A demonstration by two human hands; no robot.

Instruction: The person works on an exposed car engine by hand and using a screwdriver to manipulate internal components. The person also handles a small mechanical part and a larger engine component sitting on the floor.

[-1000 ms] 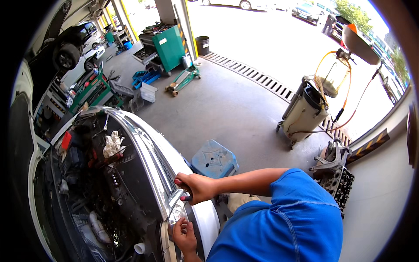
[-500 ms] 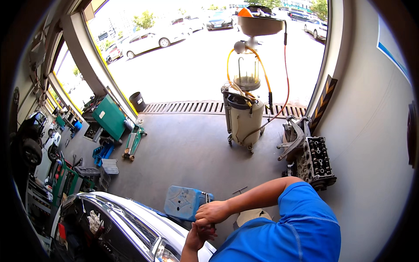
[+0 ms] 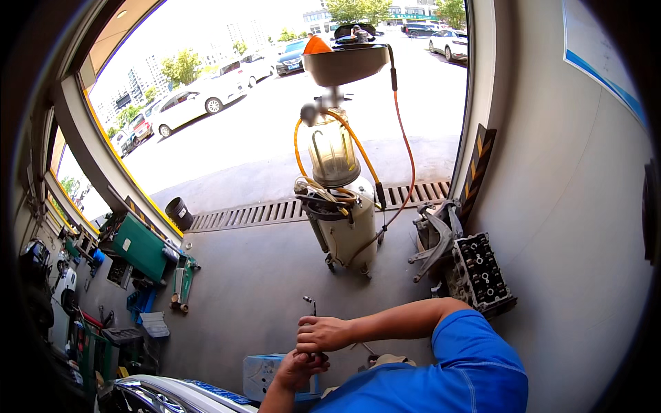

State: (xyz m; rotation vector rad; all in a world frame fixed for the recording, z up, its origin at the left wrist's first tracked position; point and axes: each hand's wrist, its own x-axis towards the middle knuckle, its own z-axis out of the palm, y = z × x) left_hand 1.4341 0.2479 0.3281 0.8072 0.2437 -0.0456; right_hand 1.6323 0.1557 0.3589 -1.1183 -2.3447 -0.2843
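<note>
My right hand (image 3: pixel 322 334) is closed around a slim metal tool, which looks like a ratchet wrench (image 3: pixel 313 305); its shaft and small head stick up past the fingers. Just below, my left hand (image 3: pixel 296 370) is closed too, its fingers curled close to the right hand. Something dark shows between the two hands, but what the left one grips is mostly hidden. Under my left forearm lies a light blue plastic stool (image 3: pixel 259 372), partly covered by the arm.
The front of a white car (image 3: pixel 206 391) is at lower left. Ahead stands a wheeled oil drainer (image 3: pixel 351 237) with hoses. An engine cylinder head (image 3: pixel 483 270) sits by the right wall. A green floor jack (image 3: pixel 182 281) and green cabinet (image 3: pixel 141 244) stand left.
The view has tilted up and turned right, so car and stool sit lower. Both hands remain together; the metal tool now projects more plainly above my right hand.
</note>
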